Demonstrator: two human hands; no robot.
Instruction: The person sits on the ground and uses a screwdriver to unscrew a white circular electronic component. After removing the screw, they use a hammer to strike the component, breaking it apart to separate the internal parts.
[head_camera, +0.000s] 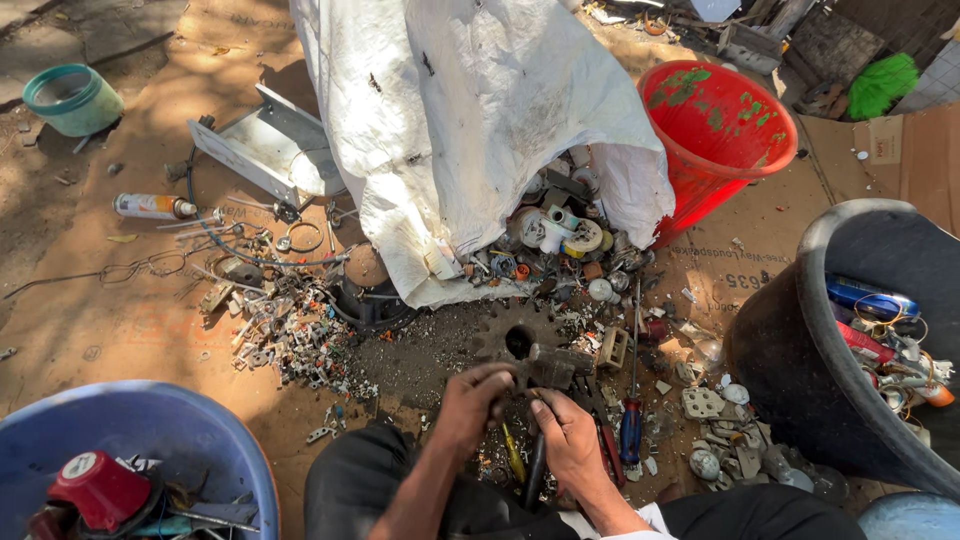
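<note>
Nearby, rusty toothed gear (517, 336), gritty scrap.

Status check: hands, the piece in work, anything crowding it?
Both hands, left hand and right hand, closed on a small dark part. Gear wheel just ahead. Screwdriver beside right hand.

Outdoor setting, bare dirt ground (60, 330), reddish-brown. Strong sunlight with dappled shade along the left edge and hard shadows elsewhere. Flattened cardboard sheets (770, 240) cover the ground at centre and right. White woven sack (470, 120) stands at top centre, mouth open, small scrap spilling out of it. Red plastic bucket (715, 140) just right of the sack, tilted. Black tub (790, 370) at the right edge, holding mixed scrap. Blue basin (190, 440) in the lower left corner. Teal bowl (70, 98) at upper left. Grey metal bracket (260, 150) just left of the sack. Spray can (150, 206) lies on its side at left. Green object (882, 84) at top right, kind unclear.
</note>
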